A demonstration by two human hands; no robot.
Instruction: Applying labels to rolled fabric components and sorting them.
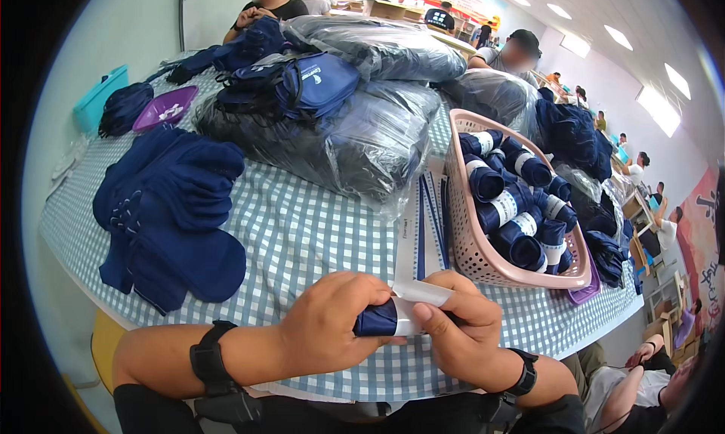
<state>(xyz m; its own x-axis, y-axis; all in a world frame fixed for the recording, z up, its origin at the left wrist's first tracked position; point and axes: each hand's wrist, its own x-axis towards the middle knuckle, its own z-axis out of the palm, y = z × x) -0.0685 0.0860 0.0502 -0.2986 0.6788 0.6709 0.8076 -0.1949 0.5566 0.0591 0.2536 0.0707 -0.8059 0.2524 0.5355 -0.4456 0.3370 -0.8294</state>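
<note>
Near the table's front edge, my left hand (328, 313) is closed round a navy fabric roll (373, 321). A white paper band (424, 292) goes round the roll, and its free end sticks out to the right. That end is pinched between the thumb and fingers of my right hand (467, 324). Just beyond my hands lie white strips with blue edges (409, 241). To the right of them stands a pink perforated basket (458, 215) holding several navy rolls (521, 226) with white bands. A stack of navy fabric pieces (177, 215) lies to the left.
Large clear plastic bags of dark goods (355, 143) fill the table's middle and back, with a navy bag (317, 83) on top. A purple tray (168, 108) and a teal bin (102, 98) stand at the far left. People sit across the table and at the right.
</note>
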